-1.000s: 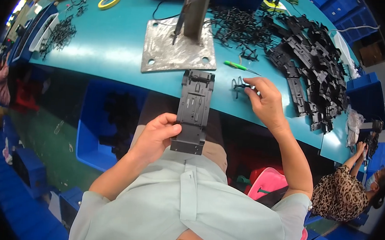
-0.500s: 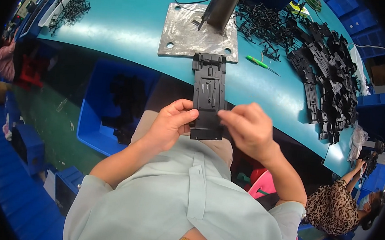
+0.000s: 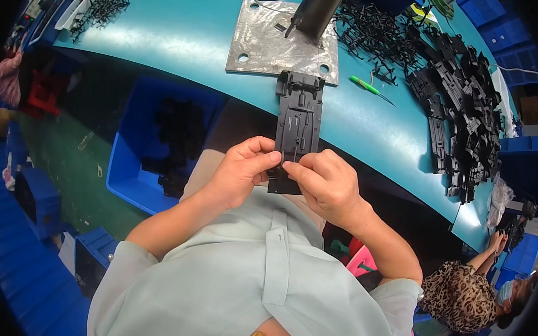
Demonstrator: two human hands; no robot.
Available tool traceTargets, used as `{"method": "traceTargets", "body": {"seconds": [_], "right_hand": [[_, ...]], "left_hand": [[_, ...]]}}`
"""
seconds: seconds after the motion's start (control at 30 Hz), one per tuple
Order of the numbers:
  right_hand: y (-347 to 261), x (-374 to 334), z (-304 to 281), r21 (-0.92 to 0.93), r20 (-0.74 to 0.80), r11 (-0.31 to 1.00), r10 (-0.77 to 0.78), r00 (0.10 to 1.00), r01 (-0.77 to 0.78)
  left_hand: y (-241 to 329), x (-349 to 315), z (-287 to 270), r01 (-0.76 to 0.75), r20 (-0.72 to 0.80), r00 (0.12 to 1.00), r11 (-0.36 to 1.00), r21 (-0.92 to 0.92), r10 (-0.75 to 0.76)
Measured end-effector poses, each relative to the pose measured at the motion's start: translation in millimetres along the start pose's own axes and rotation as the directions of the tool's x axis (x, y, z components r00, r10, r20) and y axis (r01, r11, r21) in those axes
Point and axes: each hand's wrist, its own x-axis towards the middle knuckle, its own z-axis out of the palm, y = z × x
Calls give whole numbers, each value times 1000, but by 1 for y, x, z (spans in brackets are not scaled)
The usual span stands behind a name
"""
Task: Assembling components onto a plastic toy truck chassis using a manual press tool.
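A long black moulded plastic chassis plate points away from me, its far end at the bench edge by the steel base plate. My left hand grips its left edge near the close end, thumb on top. My right hand is closed in a pinch over the near part of the plate, thumb and forefinger tips down at its face next to my left thumb. Whatever lies between those fingertips is hidden. Raised black rods and small fittings run along the plate's middle.
A dark steel post rises from the base plate. To the right lie a green-handled screwdriver, a heap of small black parts and many stacked black chassis pieces. A blue bin stands below left. A co-worker sits at right.
My right hand has moved left from the plate's right edge onto its face, close to my left thumb. My left hand keeps its hold on the plate.
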Motion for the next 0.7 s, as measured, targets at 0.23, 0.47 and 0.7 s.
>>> {"method": "traceTargets", "body": {"seconds": [0.23, 0.47, 0.7], "right_hand": [[-8, -5, 9, 47, 2, 999, 27, 1000, -27], [-18, 2, 14, 68, 28, 997, 25, 999, -27], [-25, 7, 17, 78, 38, 997, 0, 999, -3]], "left_hand": [[-6, -6, -4, -40, -26, 999, 998, -51, 39], [-9, -15, -13, -98, -58, 994, 994, -56, 95], [-9, -26, -20, -157, -56, 986, 987, -35, 155]]}}
